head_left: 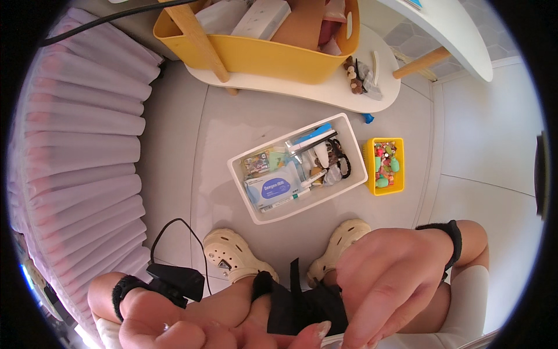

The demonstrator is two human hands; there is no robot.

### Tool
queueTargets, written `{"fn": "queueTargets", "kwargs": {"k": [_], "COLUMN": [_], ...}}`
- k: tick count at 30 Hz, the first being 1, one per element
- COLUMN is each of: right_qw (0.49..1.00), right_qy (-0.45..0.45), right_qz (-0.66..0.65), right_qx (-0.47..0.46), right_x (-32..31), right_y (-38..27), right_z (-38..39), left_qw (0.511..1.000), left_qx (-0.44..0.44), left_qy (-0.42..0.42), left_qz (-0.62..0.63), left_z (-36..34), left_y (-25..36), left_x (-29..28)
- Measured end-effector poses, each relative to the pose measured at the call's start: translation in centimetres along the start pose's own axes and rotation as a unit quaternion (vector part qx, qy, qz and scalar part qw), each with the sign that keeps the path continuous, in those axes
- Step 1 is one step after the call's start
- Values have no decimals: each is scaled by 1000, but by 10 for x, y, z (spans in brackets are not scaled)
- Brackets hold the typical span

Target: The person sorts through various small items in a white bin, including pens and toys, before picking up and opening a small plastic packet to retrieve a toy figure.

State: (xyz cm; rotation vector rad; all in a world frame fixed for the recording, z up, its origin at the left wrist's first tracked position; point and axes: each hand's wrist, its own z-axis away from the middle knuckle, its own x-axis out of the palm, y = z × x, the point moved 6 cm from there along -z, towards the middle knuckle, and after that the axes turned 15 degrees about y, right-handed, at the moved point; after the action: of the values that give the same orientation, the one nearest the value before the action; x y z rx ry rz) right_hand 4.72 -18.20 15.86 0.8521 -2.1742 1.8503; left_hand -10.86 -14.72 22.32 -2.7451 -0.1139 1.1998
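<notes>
My left hand (203, 334) is at the lower edge, its fingers curled and its thumb reaching right. Close by, my right hand (389, 279) bends down with its fingers pressed together beside the left thumb's tip. A sliver of something pale shows between the two hands, but the lower edge cuts it off, so I cannot tell what they hold. Both hands are over my lap, above a piece of black cloth (305, 308). Black bands circle both wrists, and a black box-shaped device (177, 280) with a cable sits by the left one.
On the floor ahead stands a white bin (302, 212) holding a wipes pack (276, 187), pens and hair ties. Right of it is a small yellow basket (385, 191) of colourful trinkets. Beyond, a large yellow tub (261, 58) rests on a white shelf (372, 103). A pleated curtain (87, 163) hangs left.
</notes>
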Motion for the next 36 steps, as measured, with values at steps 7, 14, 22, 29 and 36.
{"fn": "queueTargets", "kwargs": {"k": [7,14,22,29,36], "right_qw": [999,999,1000,998,983], "right_qy": [29,19,-5,-34,-8], "right_qz": [-10,-3,-7,44,104], "right_qx": [-31,-47,27,-36,-151], "right_x": [-7,1,-8,-10,-5], "right_y": [2,6,1,1,-4], "right_z": [0,9,-5,-7,-6], "left_qw": [997,998,995,997,991], "left_qx": [9,-9,77,70,105], "left_qy": [-75,-38,42,23,50], "left_qz": [16,-41,-48,20,60], "left_z": [-3,-2,9,11,6], "left_y": [-2,5,4,-3,-6], "left_x": [1,-1,6,3,2]}}
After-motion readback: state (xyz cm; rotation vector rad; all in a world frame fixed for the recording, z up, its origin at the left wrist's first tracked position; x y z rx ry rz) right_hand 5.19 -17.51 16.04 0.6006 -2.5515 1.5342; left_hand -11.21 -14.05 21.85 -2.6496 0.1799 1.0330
